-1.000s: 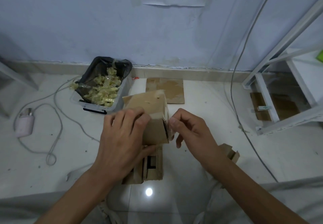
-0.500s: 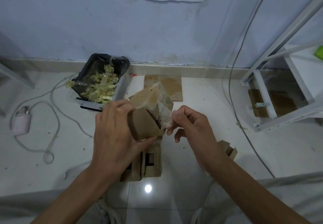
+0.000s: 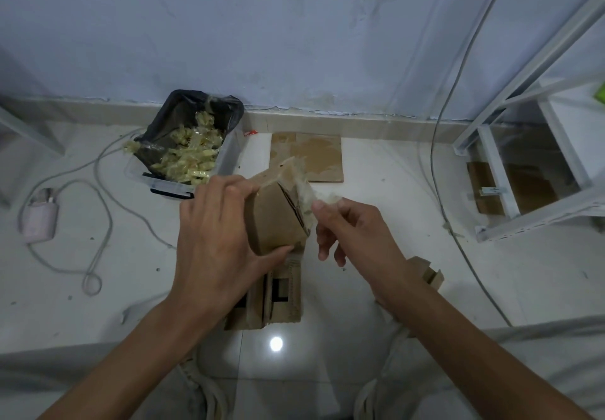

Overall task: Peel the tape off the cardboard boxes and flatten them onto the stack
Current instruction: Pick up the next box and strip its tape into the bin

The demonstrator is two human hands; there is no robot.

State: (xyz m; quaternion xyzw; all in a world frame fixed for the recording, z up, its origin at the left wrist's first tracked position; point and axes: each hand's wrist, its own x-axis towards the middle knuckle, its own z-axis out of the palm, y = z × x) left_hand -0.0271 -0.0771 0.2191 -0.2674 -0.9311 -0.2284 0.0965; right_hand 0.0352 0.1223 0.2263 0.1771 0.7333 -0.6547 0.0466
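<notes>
From the head camera, the left hand (image 3: 216, 239) wraps its fingers and thumb around a small brown cardboard box (image 3: 275, 223), held above the white tiled floor (image 3: 376, 288). The right hand (image 3: 353, 233) pinches a strip of clear, wrinkled tape (image 3: 306, 190), apparently partly lifted off the box's upper edge. Flat brown cardboard pieces (image 3: 281, 295) lie directly beneath, and a black-lined bin of crumpled tape (image 3: 186, 154) stands near the wall.
</notes>
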